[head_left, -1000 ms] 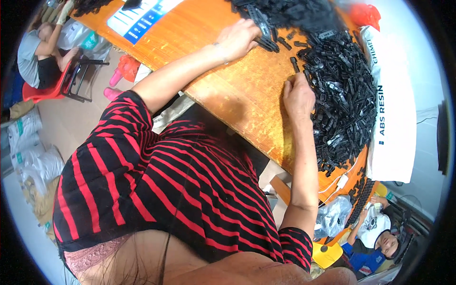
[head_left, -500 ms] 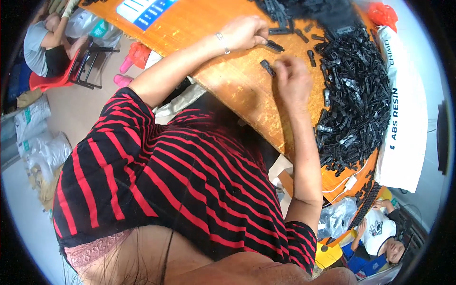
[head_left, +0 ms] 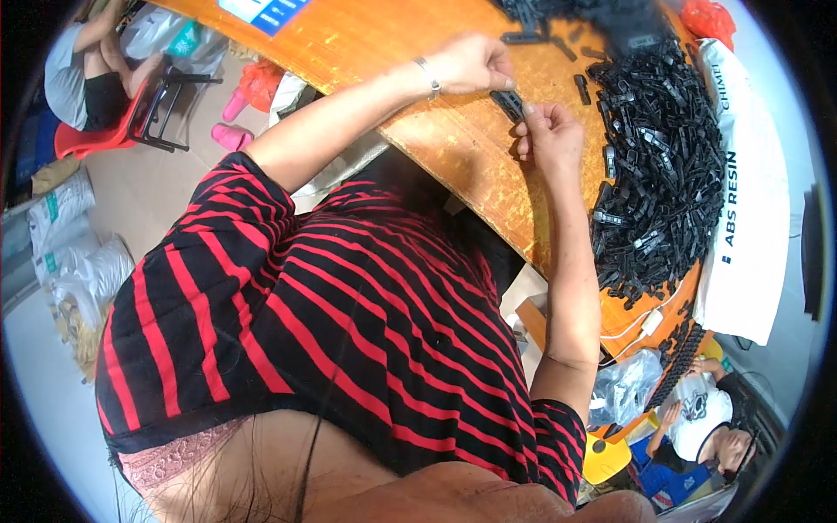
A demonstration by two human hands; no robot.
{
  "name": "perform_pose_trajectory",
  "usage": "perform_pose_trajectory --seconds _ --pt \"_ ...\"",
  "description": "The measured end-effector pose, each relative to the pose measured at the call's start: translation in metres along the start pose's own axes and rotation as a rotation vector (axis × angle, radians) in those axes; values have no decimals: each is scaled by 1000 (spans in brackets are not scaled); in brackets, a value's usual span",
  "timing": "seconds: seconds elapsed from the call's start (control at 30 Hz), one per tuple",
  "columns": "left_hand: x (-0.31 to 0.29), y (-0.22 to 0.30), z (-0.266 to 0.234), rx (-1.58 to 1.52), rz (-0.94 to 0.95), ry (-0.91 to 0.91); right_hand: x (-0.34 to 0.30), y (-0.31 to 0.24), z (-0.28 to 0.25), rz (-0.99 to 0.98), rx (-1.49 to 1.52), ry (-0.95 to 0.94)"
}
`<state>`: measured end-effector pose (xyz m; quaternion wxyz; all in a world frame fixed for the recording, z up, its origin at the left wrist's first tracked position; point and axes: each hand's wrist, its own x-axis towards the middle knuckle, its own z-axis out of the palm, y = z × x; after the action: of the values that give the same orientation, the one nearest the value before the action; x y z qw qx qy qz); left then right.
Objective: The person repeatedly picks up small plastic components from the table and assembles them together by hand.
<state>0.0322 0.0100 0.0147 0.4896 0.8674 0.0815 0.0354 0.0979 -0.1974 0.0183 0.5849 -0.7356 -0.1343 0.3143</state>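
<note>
Over the wooden table [head_left: 427,131] my two hands are close together at a slim black plastic part [head_left: 506,106]. My left hand [head_left: 471,65], with a bracelet at the wrist, is closed with its fingertips at the part's upper end. From the right, my right hand [head_left: 556,135] pinches at the lower end, thumb and forefinger together. Whether one piece or two joined pieces lie between the fingers cannot be made out. Just right of my hands is a big heap of small black plastic parts [head_left: 658,174]. A single loose black piece [head_left: 582,89] lies near the heap.
A white printed sack [head_left: 741,218] borders the heap. More black parts [head_left: 523,37] lie at the far side, and a blue-white sheet [head_left: 266,13] at far left. A white cable [head_left: 649,322] crosses the near right. One person [head_left: 706,423] sits lower right, another [head_left: 74,78] upper left.
My hands have come together. The black pieces that each hand held apart now meet between my fingertips. The view has shifted slightly.
</note>
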Motion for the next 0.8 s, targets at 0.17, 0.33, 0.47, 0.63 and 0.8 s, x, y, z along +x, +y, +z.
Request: perform_pose_trajectory --seconds 0.17,0.33,0.47,0.63,0.8 --pt "-2 5 5 78 -40 27 1 6 -1 30 -16 12" --pt "1 -7 15 41 -69 46 -1 4 2 32 -146 44" --pt "1 -13 21 62 -83 60 1 3 3 42 -239 64" --pt "-2 0 19 185 -9 64 13 22 -2 -268 -696 169" --pt "-4 2 20 198 -20 73 13 18 -1 -288 -760 169"
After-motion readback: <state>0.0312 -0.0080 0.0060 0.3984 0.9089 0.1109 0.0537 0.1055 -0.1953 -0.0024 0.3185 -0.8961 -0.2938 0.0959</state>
